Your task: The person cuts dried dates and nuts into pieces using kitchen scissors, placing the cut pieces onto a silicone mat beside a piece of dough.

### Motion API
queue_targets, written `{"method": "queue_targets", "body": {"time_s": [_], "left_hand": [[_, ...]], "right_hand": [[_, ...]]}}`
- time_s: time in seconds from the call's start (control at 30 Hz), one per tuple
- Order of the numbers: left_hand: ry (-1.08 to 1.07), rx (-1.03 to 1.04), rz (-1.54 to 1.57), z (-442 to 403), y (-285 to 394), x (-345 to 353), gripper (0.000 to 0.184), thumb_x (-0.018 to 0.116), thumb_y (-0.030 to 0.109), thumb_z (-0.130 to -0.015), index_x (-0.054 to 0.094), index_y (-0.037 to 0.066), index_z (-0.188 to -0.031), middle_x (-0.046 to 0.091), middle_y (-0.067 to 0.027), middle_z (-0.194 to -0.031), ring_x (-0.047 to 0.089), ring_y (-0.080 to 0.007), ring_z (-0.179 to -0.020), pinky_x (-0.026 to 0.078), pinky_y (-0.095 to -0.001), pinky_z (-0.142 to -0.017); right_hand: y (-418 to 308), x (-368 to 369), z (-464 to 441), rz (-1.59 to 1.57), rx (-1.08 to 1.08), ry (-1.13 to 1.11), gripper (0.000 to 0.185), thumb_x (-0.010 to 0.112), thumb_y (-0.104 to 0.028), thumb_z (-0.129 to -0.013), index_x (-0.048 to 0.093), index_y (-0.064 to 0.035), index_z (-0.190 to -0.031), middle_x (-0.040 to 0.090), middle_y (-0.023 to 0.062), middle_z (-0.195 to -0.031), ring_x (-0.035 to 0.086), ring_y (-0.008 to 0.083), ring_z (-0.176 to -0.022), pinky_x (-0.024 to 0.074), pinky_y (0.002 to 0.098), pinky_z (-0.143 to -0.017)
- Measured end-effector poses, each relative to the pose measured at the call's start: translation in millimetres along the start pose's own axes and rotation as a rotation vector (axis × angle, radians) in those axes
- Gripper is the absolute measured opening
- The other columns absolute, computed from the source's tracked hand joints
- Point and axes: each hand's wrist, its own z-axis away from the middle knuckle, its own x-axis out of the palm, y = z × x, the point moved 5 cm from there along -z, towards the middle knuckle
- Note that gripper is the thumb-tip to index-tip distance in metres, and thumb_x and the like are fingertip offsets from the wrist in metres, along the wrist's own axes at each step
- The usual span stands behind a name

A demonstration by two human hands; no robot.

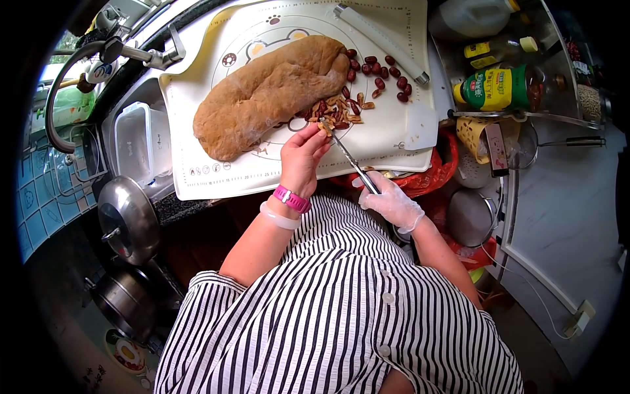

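Note:
My bare left hand (302, 155) pinches a small piece of red date (323, 128) near the mat's front edge. In my right hand (394, 205), which wears a clear plastic glove, are the handles of metal scissors (346, 153); their tip meets the date piece. Just beyond my fingers lies a pile of cut date pieces (342, 110). Whole red dates (380, 83) are scattered to its right. A long brown slab of dough (266, 98) rests on the white printed mat (223, 182), left of the pile.
A rolling pin (384, 43) and a white scraper (420, 127) lie on the mat's right side. Bottles (502, 88) stand on a rack at the right. A clear plastic box (142, 142) and a metal lid (128, 220) are at the left, below a faucet (144, 55).

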Motion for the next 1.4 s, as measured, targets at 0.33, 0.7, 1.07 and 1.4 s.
{"method": "queue_targets", "body": {"time_s": [0.33,0.7,1.07,1.4], "left_hand": [[0.005,0.003,-0.041,-3.8,0.7,-1.4,0.026,0.065,0.003,-0.09,0.059,-0.002,-0.115,0.066,-0.0082,-0.103,0.065,-0.0168,-0.091,0.055,-0.0278,-0.083],[0.01,0.009,-0.043,-7.6,5.5,-0.4,0.027,0.065,0.001,-0.089,0.055,-0.002,-0.114,0.065,-0.0112,-0.103,0.066,-0.0198,-0.09,0.056,-0.028,-0.081],[0.011,-0.002,-0.079,-8.6,7.5,-2.8,0.028,0.064,-0.003,-0.087,0.054,-0.005,-0.113,0.065,-0.0123,-0.102,0.066,-0.0202,-0.089,0.057,-0.0305,-0.082],[-0.003,0.025,-0.079,-2.0,7.7,2.1,0.032,0.063,-0.002,-0.087,0.052,-0.003,-0.117,0.066,-0.0117,-0.103,0.067,-0.0206,-0.09,0.057,-0.0302,-0.084]], "right_hand": [[-16.8,-4.2,0.6,0.025,0.032,-0.005,0.037,0.059,-0.019,-0.078,0.057,0.0012,-0.109,0.063,0.0161,-0.095,0.061,0.026,-0.089,0.0476,0.0344,-0.084],[-12.5,-0.1,-2.6,-0.207,0.013,-0.043,0.031,0.059,-0.013,-0.078,0.058,-0.0002,-0.106,0.055,0.0047,-0.077,0.053,0.0113,-0.067,0.0453,0.0271,-0.064],[-14.6,-7.6,-3.2,0.026,0.053,0.077,0.021,0.061,-0.015,-0.081,0.06,-0.0013,-0.096,0.06,0.0118,-0.076,0.057,0.0194,-0.068,0.0482,0.0336,-0.069],[-14.0,-9.3,4.7,0.398,-0.163,0.313,0.044,0.064,-0.021,-0.079,0.049,0.0012,-0.114,0.063,0.0226,-0.089,0.062,0.0399,-0.086,0.0487,0.0464,-0.078]]}}
